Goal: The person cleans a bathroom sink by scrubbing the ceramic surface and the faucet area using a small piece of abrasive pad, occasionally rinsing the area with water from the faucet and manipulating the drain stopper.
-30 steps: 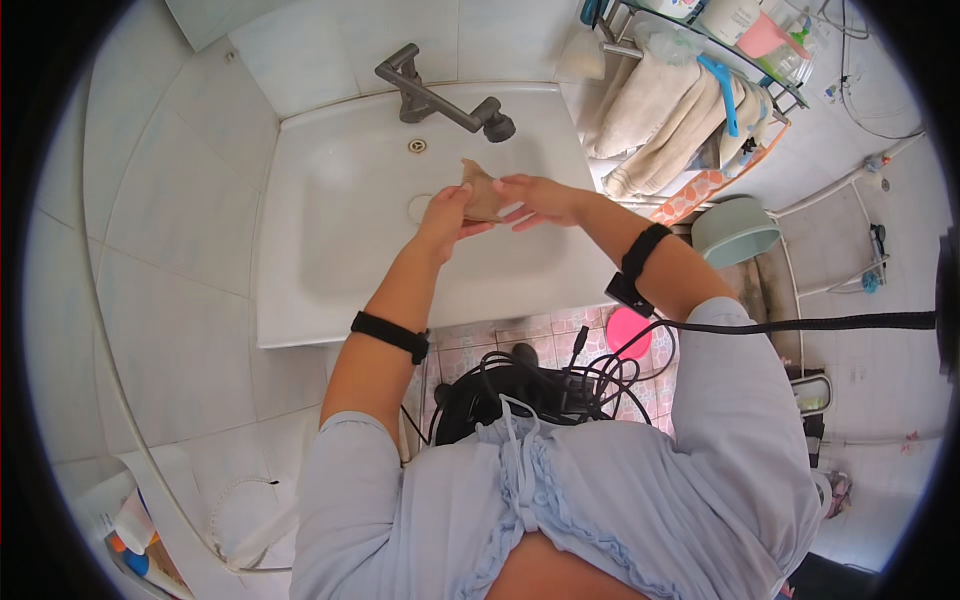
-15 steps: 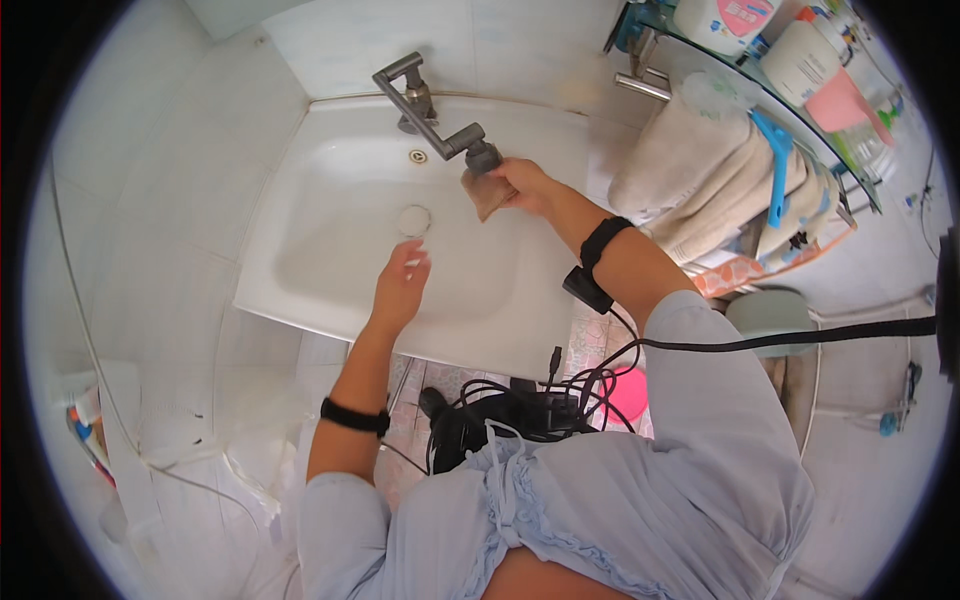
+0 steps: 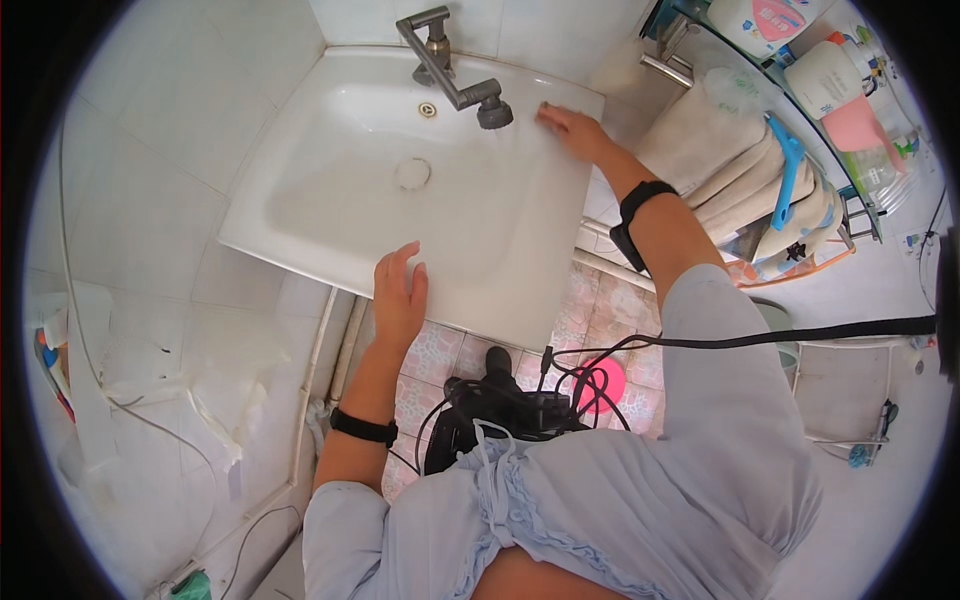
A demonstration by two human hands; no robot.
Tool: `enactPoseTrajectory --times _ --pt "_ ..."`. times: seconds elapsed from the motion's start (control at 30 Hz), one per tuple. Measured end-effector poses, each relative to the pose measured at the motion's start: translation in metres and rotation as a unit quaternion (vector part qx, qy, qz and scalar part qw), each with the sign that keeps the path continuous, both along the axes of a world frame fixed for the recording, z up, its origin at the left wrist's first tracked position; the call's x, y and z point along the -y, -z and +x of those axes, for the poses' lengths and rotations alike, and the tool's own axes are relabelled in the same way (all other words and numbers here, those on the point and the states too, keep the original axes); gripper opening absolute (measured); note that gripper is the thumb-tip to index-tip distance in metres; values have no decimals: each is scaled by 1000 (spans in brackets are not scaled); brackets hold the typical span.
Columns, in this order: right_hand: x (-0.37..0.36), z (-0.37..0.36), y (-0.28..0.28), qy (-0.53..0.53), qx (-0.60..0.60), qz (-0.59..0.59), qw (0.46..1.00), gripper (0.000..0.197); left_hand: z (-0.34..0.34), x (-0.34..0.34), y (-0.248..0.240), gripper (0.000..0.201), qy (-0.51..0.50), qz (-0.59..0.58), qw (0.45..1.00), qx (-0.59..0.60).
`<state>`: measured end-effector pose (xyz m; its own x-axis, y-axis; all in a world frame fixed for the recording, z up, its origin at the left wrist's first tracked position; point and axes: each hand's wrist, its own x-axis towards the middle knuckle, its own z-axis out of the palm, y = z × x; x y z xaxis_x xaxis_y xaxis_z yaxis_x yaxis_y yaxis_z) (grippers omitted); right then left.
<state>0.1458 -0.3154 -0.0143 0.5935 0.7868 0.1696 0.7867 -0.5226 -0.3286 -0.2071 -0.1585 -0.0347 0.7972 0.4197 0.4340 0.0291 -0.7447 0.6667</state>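
Note:
Over the right rim of a white washbasin [image 3: 290,225] is my right hand [image 3: 575,132], palm down with its fingers close together. A small brownish edge shows at its fingertips; the hand hides most of what lies under it. My left hand [image 3: 400,300] hovers by the basin's front edge, fingers apart and holding nothing. A dark grey jointed faucet [image 3: 455,92] reaches over the basin from the back, its spout just left of my right hand. A faint trickle seems to fall from it. The round white drain cover [image 3: 412,174] lies in the basin's floor.
At right, beige towels [image 3: 700,140] hang beneath a glass shelf [image 3: 735,75] of bottles, with a blue-handled tool [image 3: 789,170] against them. Black cables [image 3: 560,385] hang before me. A pink round object [image 3: 602,385] is on the tiled floor.
My right hand has moved from under the spout to the basin's right rim. The brown, flat piece it held is now mostly out of sight. The whole view has shifted, showing more floor.

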Motion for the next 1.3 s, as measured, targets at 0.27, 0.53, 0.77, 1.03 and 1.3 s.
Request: enactPoseTrajectory --times 0.27,0.53,0.77,1.03,1.3 --pt "40 -127 38 -85 -4 103 991 46 -4 0 -1 30 -19 -27 999 -1" --pt "53 -192 35 -200 14 91 975 48 0 7 -5 29 -5 -46 999 -17" --pt "40 -48 37 7 21 92 995 44 -20 12 -5 27 20 -12 1000 2" --pt "75 -204 40 -157 40 76 984 50 -27 26 -3 26 -3 -63 998 10" --pt "84 -140 18 -104 -15 11 994 45 4 37 -23 29 68 -63 996 11"
